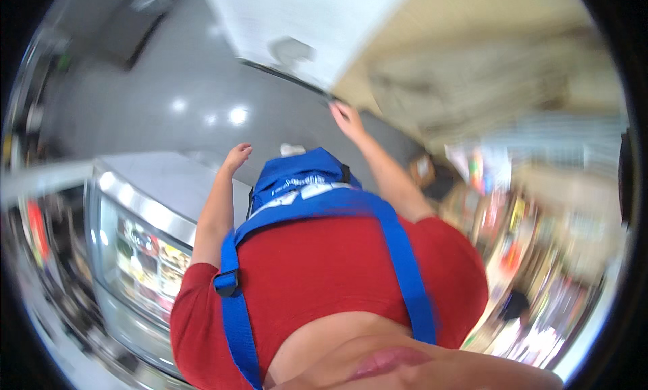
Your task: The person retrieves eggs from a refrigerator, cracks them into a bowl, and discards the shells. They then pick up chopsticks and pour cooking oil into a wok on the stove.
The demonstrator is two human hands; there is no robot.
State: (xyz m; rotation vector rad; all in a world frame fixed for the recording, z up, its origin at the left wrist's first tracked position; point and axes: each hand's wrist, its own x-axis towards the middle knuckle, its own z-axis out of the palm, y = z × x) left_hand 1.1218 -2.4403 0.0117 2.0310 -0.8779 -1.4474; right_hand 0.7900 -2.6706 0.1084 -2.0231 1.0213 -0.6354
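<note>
My left hand (239, 156) hangs in the air at the left of my body, fingers loosely bent, with nothing visible in it. My right hand (348, 121) reaches forward, its fingertips at the dark-edged corner of a large white panel (314, 25); blur hides whether they grip it. I wear a blue apron (304, 203) with white print and blue straps over a red shirt (324, 248). A small white item (292, 149) shows just beyond the apron.
A lit glass display case (147, 263) with packed goods stands on the left. Grey floor (167, 116) with light reflections stretches ahead. Beige surfaces and blurred shelves of goods (526, 248) are on the right. A small brown box (421, 170) lies beyond my right forearm.
</note>
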